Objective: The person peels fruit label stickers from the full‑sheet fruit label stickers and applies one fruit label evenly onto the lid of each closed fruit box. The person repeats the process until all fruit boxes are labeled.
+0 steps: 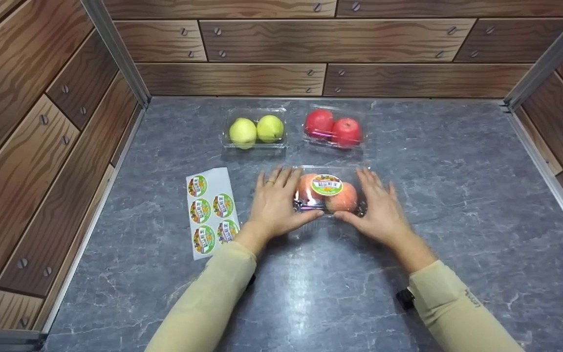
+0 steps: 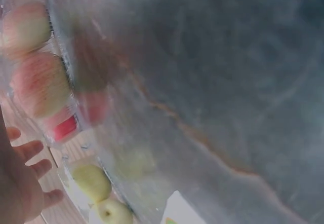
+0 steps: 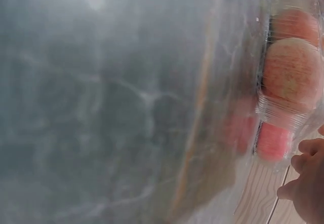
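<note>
A clear plastic box [image 1: 342, 201] holding two peach-coloured apples lies on the grey marble table, with a round fruit sticker [image 1: 326, 185] on its lid. My left hand [image 1: 275, 201] lies against the box's left side and my right hand [image 1: 380, 208] against its right side. The fingers of both are fairly straight, and both thumbs touch the front edge. In the left wrist view the box [image 2: 38, 82] is at upper left, with spread fingers [image 2: 30, 150] below it. In the right wrist view the box [image 3: 291, 74] is at the right edge, above the fingers [image 3: 309, 145].
A sticker sheet [image 1: 210, 210] with several round labels lies left of my left hand. Behind are a clear box of two green pears [image 1: 255, 128] and a clear box of two red apples [image 1: 333, 128]. Wood-patterned walls [image 1: 42, 122] enclose the table [image 1: 457, 186] on three sides.
</note>
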`<state>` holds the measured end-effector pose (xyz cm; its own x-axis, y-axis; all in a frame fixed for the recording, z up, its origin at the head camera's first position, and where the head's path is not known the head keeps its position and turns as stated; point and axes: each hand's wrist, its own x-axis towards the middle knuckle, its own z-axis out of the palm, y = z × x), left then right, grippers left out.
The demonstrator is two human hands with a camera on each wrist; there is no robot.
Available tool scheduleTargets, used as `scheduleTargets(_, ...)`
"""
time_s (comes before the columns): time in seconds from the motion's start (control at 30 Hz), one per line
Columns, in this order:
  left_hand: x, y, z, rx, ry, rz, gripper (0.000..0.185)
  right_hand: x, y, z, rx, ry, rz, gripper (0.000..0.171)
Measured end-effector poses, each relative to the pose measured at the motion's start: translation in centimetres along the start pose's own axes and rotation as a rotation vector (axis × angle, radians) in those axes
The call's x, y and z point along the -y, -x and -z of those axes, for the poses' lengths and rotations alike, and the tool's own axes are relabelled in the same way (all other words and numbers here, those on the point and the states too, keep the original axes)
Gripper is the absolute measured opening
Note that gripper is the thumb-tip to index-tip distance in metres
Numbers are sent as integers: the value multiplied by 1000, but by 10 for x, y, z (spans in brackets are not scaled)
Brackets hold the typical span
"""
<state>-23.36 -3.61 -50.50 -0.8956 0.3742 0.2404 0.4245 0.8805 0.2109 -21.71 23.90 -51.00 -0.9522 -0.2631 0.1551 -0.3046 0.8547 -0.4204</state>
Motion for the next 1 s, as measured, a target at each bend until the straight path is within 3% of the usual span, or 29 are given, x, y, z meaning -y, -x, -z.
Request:
scheduleTargets(0.4, 2, 6, -7, 11, -52, 11, 116, 1, 4, -11, 8, -9, -69, 127)
scheduleTargets(1.0, -6, 4, -7, 38, 4, 30, 122, 0, 6, -8, 46, -39, -94, 126)
